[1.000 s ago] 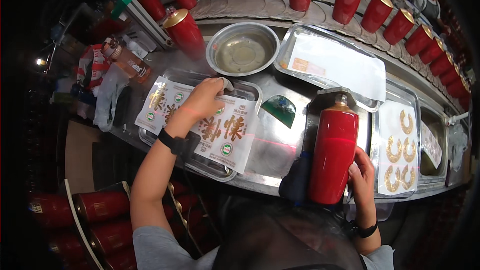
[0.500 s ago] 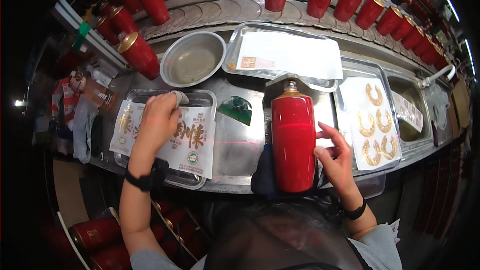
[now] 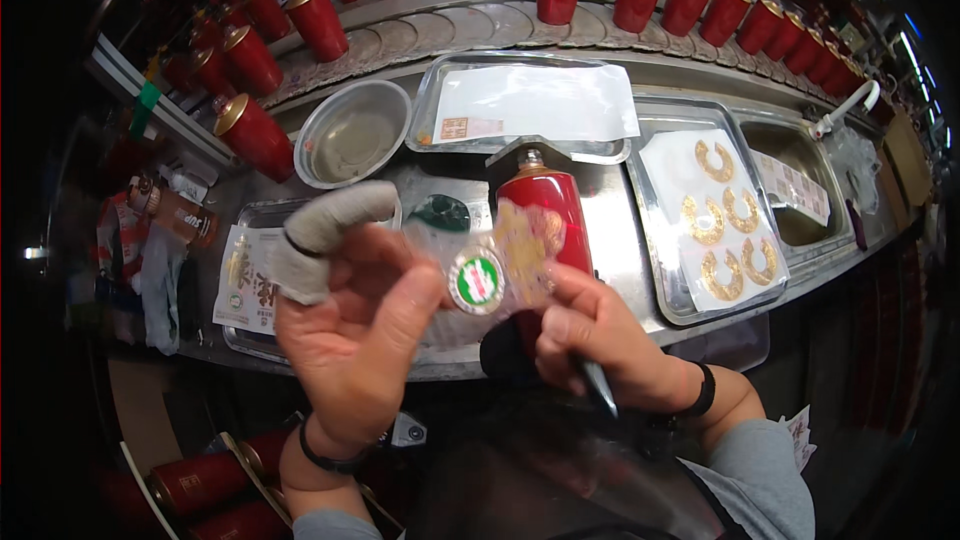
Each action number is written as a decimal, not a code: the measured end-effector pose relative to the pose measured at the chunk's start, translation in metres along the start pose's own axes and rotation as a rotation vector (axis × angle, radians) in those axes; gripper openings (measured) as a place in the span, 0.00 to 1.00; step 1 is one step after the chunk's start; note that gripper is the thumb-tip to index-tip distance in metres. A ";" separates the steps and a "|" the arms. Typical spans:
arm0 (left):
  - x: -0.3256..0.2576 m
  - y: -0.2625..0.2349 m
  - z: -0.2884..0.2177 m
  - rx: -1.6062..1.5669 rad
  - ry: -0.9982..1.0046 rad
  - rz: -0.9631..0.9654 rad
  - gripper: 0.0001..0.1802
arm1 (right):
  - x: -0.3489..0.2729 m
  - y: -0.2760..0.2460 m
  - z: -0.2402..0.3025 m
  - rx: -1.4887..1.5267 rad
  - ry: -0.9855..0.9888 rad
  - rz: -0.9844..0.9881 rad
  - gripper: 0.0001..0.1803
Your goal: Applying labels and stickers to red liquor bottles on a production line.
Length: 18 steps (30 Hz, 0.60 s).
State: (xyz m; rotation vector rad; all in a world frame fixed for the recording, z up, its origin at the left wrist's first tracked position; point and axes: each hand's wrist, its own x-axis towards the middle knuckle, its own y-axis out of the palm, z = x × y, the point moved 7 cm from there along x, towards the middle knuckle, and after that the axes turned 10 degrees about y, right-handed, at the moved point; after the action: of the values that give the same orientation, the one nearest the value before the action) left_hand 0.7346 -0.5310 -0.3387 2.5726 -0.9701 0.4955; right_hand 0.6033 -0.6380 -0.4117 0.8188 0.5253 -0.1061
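Observation:
A thin, see-through decal [image 3: 528, 252] with gold marks and a round green-and-white emblem is stretched between my hands above the bench. My left hand [image 3: 350, 340], with pale cloth covers on some fingers, pinches its left edge. My right hand [image 3: 605, 335] is closed on its right edge, and a dark, narrow tool [image 3: 597, 385] sticks out below those fingers. Behind the decal lies a glossy red bottle [image 3: 550, 192] with a gold shoulder, its lower part largely hidden. A printed decal sheet [image 3: 238, 285] lies on the left tray, partly behind my left hand.
A metal bowl of water [image 3: 397, 155] stands behind my left hand. Beyond are a tray with white paper [image 3: 540, 100] and a conveyor [image 3: 480, 25] carrying red bottles. At right, a sheet of gold horseshoe-shaped decals [image 3: 715, 230] lies beside a sink [image 3: 830, 175]. A dark green piece [image 3: 440, 212] lies mid-bench.
My left hand has come from the left tray toward the bottle, now holding the decal. The right hand has moved left from the bottle's side and grips the decal, with a dark tool showing.

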 end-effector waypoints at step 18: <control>-0.109 0.032 0.103 0.091 -0.794 0.182 0.39 | 0.009 -0.051 0.080 -1.229 -0.558 -0.541 0.26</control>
State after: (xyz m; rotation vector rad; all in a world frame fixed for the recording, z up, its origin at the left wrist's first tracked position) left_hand 0.6566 -0.5369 -0.4708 2.8055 -1.4499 -0.5104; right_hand 0.6290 -0.7297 -0.4051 -0.5677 0.1827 -0.4399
